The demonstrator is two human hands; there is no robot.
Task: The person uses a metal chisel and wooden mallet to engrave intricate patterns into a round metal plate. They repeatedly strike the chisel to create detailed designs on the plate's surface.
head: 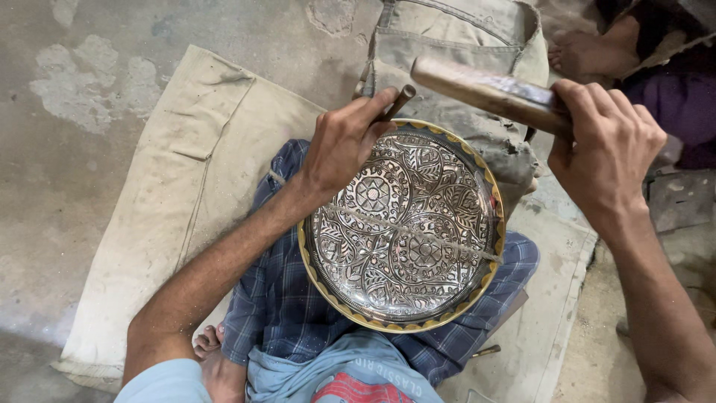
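Observation:
A round metal plate [406,246] with engraved flower and leaf patterns and a yellow scalloped rim rests tilted on my lap. A thin cord crosses its face. My left hand [344,142] grips a slim metal chisel [401,99], whose tip meets the plate's upper left edge. My right hand [605,153] holds a wooden-handled hammer [485,91] raised above the plate's upper right, its handle pointing left towards the chisel.
I sit cross-legged in blue checked cloth [283,298] on a beige canvas mat [201,186] over a stained concrete floor [67,112]. Folded canvas [455,37] lies behind the plate. Another person's foot [585,52] and purple cloth [671,104] are at the upper right.

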